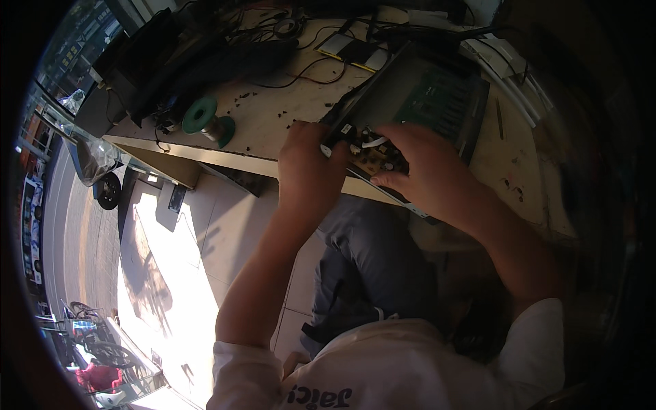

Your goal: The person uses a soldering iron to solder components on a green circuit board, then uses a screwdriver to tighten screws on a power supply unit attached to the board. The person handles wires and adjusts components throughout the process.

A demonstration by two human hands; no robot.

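An open, dark flat case (478,113) lies at an angle across the front of the bench, with a green circuit board (430,102) inside it. At its near end sits a brown circuit board (372,162) carrying several small components and a white wire (374,143). My left hand (306,162) is closed at the case's near left corner, a small white piece showing by its thumb; what its fingers hold is hidden. Around the right side of the brown board, my right hand (427,162) is closed, thumb on the near side and fingers on the far side.
A green spool of solder wire (205,119) stands near the bench's (263,130) front left edge. Dark cables (301,75) and a flat black-and-yellow part (352,51) lie behind. Dark crumbs dot the top. A thin stick (499,119) is right of the case. My legs (376,260) are below.
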